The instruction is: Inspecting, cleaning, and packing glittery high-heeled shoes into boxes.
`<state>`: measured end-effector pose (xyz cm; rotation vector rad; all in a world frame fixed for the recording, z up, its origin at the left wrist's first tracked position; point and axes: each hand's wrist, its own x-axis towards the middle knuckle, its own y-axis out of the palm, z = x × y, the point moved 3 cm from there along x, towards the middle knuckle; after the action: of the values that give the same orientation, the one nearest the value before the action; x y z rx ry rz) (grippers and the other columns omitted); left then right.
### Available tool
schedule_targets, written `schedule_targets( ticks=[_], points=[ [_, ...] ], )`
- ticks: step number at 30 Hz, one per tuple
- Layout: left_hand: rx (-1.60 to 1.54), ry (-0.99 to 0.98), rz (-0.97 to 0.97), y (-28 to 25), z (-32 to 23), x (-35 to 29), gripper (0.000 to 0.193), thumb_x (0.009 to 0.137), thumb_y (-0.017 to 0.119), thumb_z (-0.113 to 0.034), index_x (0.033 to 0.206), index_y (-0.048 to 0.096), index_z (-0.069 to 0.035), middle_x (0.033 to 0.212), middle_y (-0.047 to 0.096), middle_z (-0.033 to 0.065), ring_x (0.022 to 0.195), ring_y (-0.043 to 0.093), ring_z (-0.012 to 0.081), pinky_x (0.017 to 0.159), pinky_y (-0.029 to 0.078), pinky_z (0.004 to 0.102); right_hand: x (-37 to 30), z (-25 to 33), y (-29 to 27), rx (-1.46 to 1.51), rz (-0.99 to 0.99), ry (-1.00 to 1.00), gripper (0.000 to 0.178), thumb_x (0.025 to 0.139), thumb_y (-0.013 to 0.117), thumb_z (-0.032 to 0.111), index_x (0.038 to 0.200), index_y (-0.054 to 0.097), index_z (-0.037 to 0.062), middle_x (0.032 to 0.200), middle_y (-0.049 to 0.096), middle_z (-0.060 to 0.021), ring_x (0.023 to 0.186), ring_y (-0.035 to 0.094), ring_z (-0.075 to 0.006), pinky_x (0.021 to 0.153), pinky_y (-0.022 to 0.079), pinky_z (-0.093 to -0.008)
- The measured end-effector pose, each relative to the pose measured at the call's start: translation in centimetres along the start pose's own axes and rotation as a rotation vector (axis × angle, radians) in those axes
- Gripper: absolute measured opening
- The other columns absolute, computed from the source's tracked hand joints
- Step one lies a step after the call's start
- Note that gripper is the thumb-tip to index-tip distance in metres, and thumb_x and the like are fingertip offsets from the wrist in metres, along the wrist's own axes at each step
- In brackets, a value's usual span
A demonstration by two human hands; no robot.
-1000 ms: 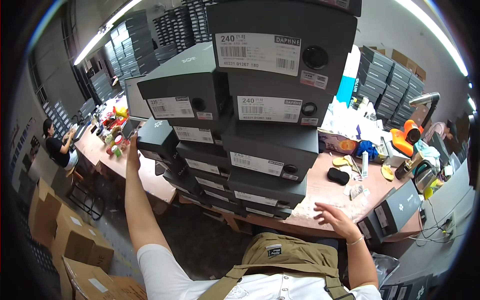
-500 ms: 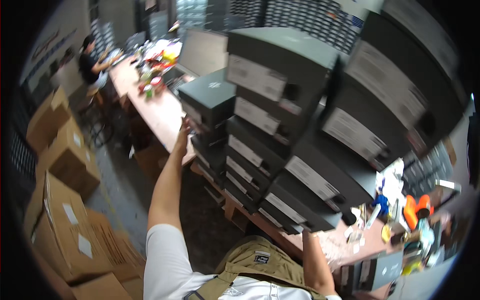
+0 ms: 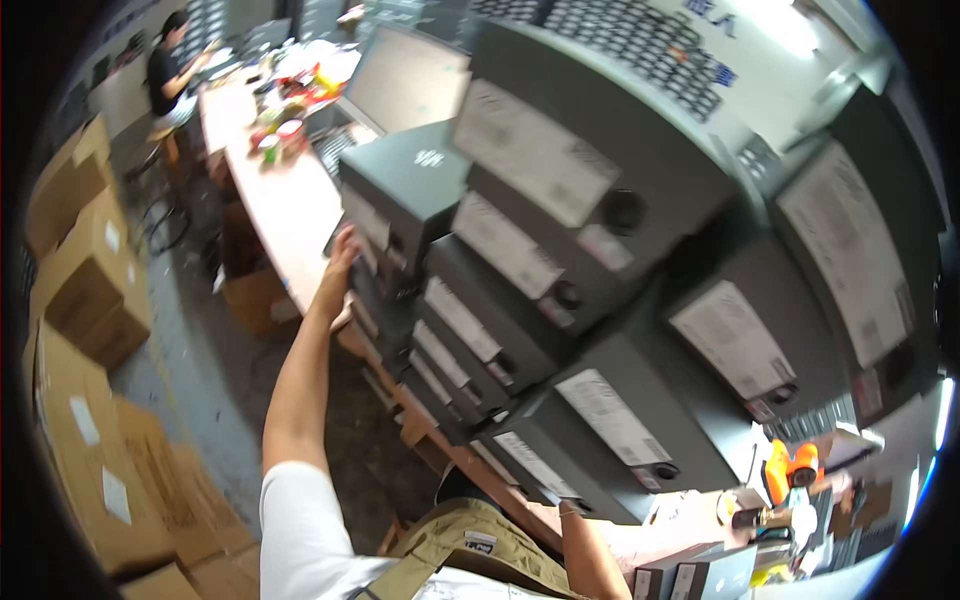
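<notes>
Dark grey shoe boxes with white labels stand stacked in front of me. My left hand reaches to the short left-hand stack, its fingers stretched out against the labelled end of the top shoe box. The middle stack rises higher, with a large shoe box on top. At the right, a further shoe box sits high and tilted in the picture. My right forearm runs up to the bottom box of the right-hand stack; that box hides the right hand and its fingers.
The workbench runs away to the far left, with a monitor and scattered goods. A person sits at its far end. Brown cartons line the floor at left. Orange tool-like items and further boxes lie at right.
My view has turned, so the bench and cartons sit further left and the stacks loom larger. My left hand stays by the left-hand stack, the right forearm below the right-hand one.
</notes>
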<state>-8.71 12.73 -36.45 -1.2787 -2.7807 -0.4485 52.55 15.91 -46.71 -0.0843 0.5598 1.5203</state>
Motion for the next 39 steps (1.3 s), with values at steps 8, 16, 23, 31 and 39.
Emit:
schedule_targets(
  ticks=[8,16,23,31,39],
  points=[
    [-0.222,-0.040,-0.202,-14.1,7.3,8.2,0.056,0.100,0.030,-0.046,0.143,0.034,-0.011,0.145,0.037,0.0123,0.133,0.034,0.0287,0.111,0.030,0.0416,-1.5,2.4,10.3,-0.392,0.117,-0.177,0.075,0.096,0.038,0.055,0.150,0.014,0.0091,0.152,0.018,-0.0233,0.140,0.024,-0.0344,0.113,0.023,-0.0421],
    [0.582,-0.242,0.398,4.2,-3.6,-27.3,0.035,0.097,0.051,-0.028,0.105,0.062,0.005,0.096,0.065,0.0147,0.088,0.062,0.0228,0.078,0.050,0.0342,-22.7,18.1,-9.6,-0.844,-0.703,-0.852,0.064,0.089,0.063,0.032,0.138,0.037,0.0012,0.134,0.045,-0.0189,0.126,0.043,-0.0297,0.105,0.035,-0.0399],
    [0.251,-0.222,1.234,33.2,-0.9,-43.3,0.030,0.099,0.046,-0.020,0.100,0.064,0.004,0.097,0.066,0.0103,0.091,0.061,0.0161,0.083,0.047,0.0282,-29.0,12.2,-41.2,0.277,-1.012,-0.435,0.068,0.095,0.047,0.051,0.146,0.026,0.0121,0.148,0.032,-0.0108,0.129,0.040,-0.0274,0.103,0.033,-0.0437],
    [0.248,-0.653,1.580,65.0,8.3,-51.9,0.069,0.096,0.038,-0.057,0.137,0.043,-0.002,0.135,0.048,0.0164,0.128,0.042,0.0255,0.106,0.031,0.0411,-21.8,10.6,-39.5,0.400,-0.732,-0.400,0.099,0.079,0.033,0.082,0.139,0.039,0.0039,0.137,0.045,-0.0127,0.121,0.047,-0.0259,0.100,0.040,-0.0396],
    [0.135,-0.531,1.743,66.7,13.3,-61.1,0.069,0.097,0.035,-0.052,0.140,0.034,0.002,0.142,0.036,0.0228,0.134,0.033,0.0284,0.111,0.025,0.0354,-25.6,1.0,-42.5,0.431,-0.811,-0.452,0.053,0.100,0.038,0.042,0.132,0.047,0.0007,0.123,0.055,-0.0089,0.108,0.054,-0.0188,0.091,0.047,-0.0318]
  ],
)
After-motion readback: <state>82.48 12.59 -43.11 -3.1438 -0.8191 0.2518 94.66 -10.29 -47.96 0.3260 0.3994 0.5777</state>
